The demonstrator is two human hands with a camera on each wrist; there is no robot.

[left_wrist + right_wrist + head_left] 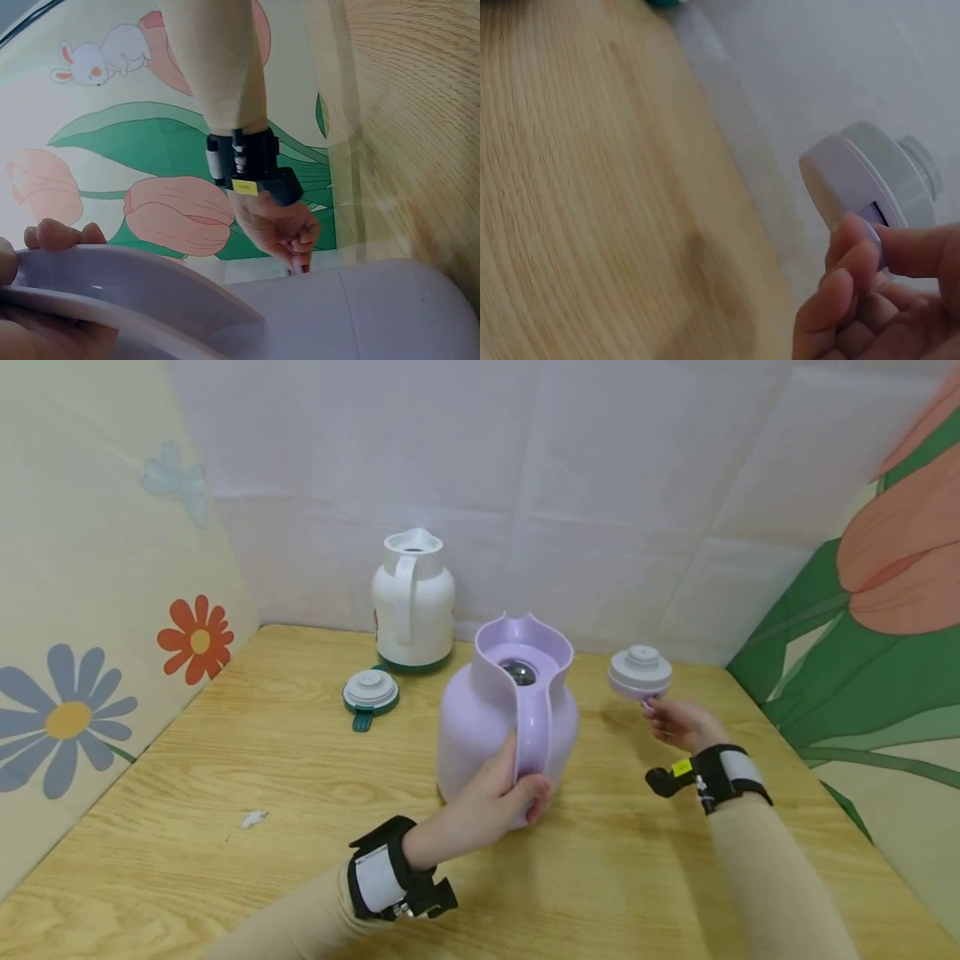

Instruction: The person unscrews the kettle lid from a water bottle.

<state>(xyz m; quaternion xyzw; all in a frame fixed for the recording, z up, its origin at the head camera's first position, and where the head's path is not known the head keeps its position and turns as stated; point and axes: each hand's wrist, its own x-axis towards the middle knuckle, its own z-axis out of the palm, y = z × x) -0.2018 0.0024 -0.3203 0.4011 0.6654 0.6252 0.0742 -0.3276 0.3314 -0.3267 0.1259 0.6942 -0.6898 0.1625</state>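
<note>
A purple thermos jug (472, 727) stands in the middle of the head view, its open mouth facing up and the handle turned toward me. My left hand (487, 802) grips that handle (533, 727), fingers wrapped round it. Off to the right, my right hand (684, 724) pinches the small tab of the jug lid (640, 672) between thumb and fingers. The lid is upside down, white stopper on top and purple cap below. In the right wrist view the lid (855, 176) hangs above the table, its tab partly hidden by the fingertips (847, 232).
A white thermos jug (414, 602) with a green base stands at the back near the pale wall cloth (600, 510). Before it lies a green-and-white lid (371, 691), stopper upward. A small whitish mark (253, 818) shows on the wooden table (315, 777) at left.
</note>
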